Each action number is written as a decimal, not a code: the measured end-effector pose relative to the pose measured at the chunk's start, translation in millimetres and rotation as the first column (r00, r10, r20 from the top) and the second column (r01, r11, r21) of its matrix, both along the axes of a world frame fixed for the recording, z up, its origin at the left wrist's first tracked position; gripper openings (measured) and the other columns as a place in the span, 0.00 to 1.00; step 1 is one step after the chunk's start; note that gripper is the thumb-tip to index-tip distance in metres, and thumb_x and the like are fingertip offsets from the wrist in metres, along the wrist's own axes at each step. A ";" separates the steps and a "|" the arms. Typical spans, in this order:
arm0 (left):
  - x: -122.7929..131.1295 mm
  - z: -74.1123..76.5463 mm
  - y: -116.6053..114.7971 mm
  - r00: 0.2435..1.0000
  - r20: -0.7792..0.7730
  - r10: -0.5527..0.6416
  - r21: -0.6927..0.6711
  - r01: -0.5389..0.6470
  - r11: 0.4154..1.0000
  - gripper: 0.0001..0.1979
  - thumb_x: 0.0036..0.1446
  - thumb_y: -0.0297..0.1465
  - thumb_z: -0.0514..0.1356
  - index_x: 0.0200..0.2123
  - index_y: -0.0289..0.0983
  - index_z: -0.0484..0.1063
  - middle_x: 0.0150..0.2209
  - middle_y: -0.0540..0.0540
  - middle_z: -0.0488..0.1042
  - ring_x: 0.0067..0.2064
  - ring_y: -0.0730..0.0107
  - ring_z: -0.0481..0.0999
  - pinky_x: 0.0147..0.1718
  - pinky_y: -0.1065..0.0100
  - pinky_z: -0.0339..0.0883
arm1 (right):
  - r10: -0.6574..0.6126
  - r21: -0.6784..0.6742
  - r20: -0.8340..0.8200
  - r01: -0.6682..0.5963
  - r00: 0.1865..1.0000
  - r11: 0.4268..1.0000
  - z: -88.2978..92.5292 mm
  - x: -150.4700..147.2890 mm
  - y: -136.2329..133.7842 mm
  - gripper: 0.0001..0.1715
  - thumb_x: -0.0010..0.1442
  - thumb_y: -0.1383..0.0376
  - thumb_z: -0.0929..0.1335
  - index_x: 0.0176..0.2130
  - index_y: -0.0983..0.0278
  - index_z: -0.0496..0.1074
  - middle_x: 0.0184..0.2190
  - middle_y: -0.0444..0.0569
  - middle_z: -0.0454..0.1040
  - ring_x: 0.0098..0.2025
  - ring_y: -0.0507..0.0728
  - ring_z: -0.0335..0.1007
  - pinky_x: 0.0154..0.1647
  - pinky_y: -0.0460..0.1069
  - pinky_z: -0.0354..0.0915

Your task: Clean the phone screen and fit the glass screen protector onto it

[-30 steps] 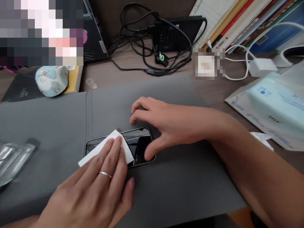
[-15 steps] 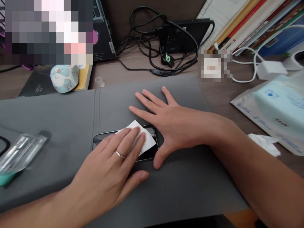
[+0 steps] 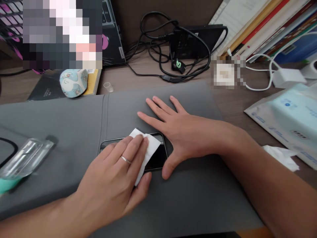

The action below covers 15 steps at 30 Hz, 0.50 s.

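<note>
The left hand (image 3: 116, 175) lies flat on a white wipe (image 3: 150, 147) and presses it down on a black phone (image 3: 158, 159). Its grip is not closed: the fingers are straight and pressed together on top of the wipe, and the thumb rests beside the lower edge of the wipe. There is a thin ring (image 3: 125, 160) on one finger. The phone lies face up on a grey mat (image 3: 74, 122), near the middle, and the hand covers its left half.

The right hand (image 3: 184, 132) is flat on the mat just beside the right end of the phone. Its grip is spread wide and holds nothing; the thumb tip touches the lower right corner of the phone.

On the left of the mat lies a clear plastic packet (image 3: 26, 158). Behind the mat, on the brown surface (image 3: 138, 74), there are black cables (image 3: 170, 53). On the right are a pack of wipes (image 3: 289, 115) and a crumpled tissue (image 3: 281, 153).
</note>
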<state>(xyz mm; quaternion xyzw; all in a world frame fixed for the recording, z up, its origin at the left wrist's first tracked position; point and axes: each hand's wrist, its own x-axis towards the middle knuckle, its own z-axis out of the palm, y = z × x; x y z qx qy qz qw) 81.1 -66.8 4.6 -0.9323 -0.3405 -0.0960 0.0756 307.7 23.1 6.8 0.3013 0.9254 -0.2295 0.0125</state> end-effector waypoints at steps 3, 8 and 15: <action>4.7 -1.1 1.4 1.000 0.016 -0.016 0.000 0.016 1.000 0.27 0.65 0.35 0.52 0.57 0.19 0.68 0.55 0.25 0.71 0.52 0.41 0.72 0.40 0.51 0.68 | 0.003 -0.005 -0.012 -0.003 1.000 1.000 -0.6 -0.1 0.5 0.80 0.44 0.29 0.71 0.75 0.69 0.38 0.75 0.70 0.25 0.74 0.80 0.15 0.67 0.75 0.18; 8.2 -2.2 -3.3 0.993 0.056 -0.100 -0.078 0.104 0.992 0.28 0.62 0.34 0.51 0.59 0.20 0.67 0.58 0.26 0.69 0.54 0.41 0.70 0.40 0.51 0.67 | 0.003 -0.024 0.027 -0.002 1.000 1.000 1.3 -1.4 0.7 0.80 0.44 0.31 0.72 0.75 0.69 0.37 0.75 0.70 0.23 0.74 0.80 0.14 0.67 0.75 0.17; 8.4 -2.4 1.1 0.995 0.074 -0.067 -0.109 0.075 0.991 0.29 0.62 0.34 0.51 0.60 0.21 0.67 0.59 0.28 0.68 0.58 0.42 0.68 0.47 0.49 0.64 | 0.007 -0.028 0.008 -0.007 1.000 1.000 0.7 -1.1 1.0 0.80 0.44 0.31 0.72 0.75 0.68 0.37 0.75 0.70 0.23 0.74 0.80 0.13 0.67 0.75 0.18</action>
